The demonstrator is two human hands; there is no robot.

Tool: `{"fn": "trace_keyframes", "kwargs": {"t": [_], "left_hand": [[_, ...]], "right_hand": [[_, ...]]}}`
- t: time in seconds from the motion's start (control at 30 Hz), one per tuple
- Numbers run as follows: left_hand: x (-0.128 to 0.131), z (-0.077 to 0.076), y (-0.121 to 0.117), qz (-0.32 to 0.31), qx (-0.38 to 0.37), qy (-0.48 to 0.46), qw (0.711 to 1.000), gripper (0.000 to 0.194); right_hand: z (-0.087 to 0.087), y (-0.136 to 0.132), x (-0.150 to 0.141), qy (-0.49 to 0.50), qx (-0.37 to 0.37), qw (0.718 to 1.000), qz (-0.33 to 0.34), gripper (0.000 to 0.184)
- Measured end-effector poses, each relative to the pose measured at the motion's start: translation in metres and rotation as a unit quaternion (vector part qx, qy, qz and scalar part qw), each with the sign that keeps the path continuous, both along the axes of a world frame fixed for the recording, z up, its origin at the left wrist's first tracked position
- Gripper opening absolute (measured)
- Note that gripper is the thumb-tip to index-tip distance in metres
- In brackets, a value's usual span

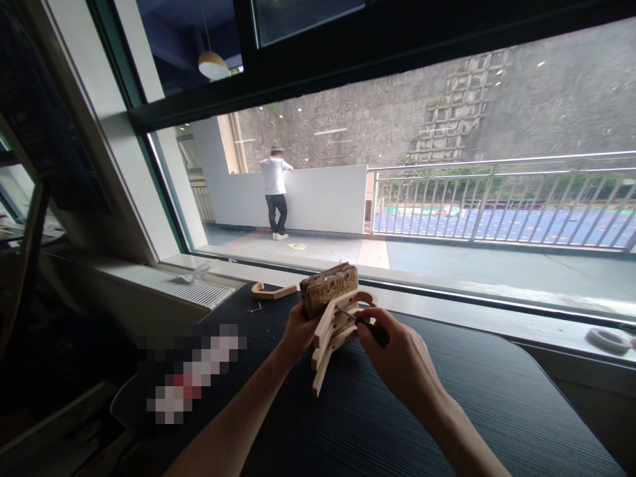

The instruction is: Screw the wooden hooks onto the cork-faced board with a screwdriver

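Observation:
My left hand [297, 330] is closed round a wooden assembly [332, 311]: a dark brown block on top with pale curved wooden arms hanging below it, held above the black table [447, 411]. My right hand [397, 354] grips a small screwdriver [362, 322] with a black handle; its thin shaft points left into the pale arms. A loose curved wooden piece [272, 290] lies on the table behind my left hand. A small screw [255, 308] lies beside that piece.
A wide window runs along the far side of the table. Outside, a person in a white shirt [275, 195] stands at a white wall. A roll of tape [610, 339] rests on the sill at right. A vent grille [186, 286] is at left.

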State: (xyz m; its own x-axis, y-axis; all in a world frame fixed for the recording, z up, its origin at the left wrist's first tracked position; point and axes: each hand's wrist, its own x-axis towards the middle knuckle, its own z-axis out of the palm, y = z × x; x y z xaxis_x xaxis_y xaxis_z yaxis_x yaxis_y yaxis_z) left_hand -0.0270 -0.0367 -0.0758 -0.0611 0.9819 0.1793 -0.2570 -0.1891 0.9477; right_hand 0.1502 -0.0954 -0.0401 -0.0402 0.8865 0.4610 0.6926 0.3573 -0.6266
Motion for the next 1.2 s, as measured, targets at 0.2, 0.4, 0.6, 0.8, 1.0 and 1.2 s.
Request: {"fn": "trace_keyframes", "kwargs": {"t": [0.2,0.4,0.6,0.8,1.0,1.2], "left_hand": [[0.000,0.000,0.000,-0.008,0.008,0.007,1.000,0.036],[0.001,-0.001,-0.001,-0.004,0.006,0.013,1.000,0.037],[0.000,-0.001,-0.001,-0.002,0.006,0.015,1.000,0.039],[-0.001,-0.001,0.001,-0.007,0.010,0.009,1.000,0.039],[-0.002,-0.001,0.002,-0.008,0.006,0.009,1.000,0.039],[-0.001,0.000,0.000,-0.007,0.001,0.004,1.000,0.038]], "right_hand": [[0.010,-0.007,0.007,-0.107,0.094,0.989,0.036,0.019],[0.005,-0.005,0.003,-0.081,0.105,0.991,0.028,0.019],[-0.002,0.002,-0.002,0.100,0.028,0.994,0.018,0.019],[0.006,-0.003,0.002,-0.016,0.012,1.000,-0.006,0.020],[0.011,-0.009,0.007,-0.151,0.108,0.982,0.034,0.024],[0.005,-0.003,0.005,-0.141,0.132,0.980,0.044,0.021]]}}
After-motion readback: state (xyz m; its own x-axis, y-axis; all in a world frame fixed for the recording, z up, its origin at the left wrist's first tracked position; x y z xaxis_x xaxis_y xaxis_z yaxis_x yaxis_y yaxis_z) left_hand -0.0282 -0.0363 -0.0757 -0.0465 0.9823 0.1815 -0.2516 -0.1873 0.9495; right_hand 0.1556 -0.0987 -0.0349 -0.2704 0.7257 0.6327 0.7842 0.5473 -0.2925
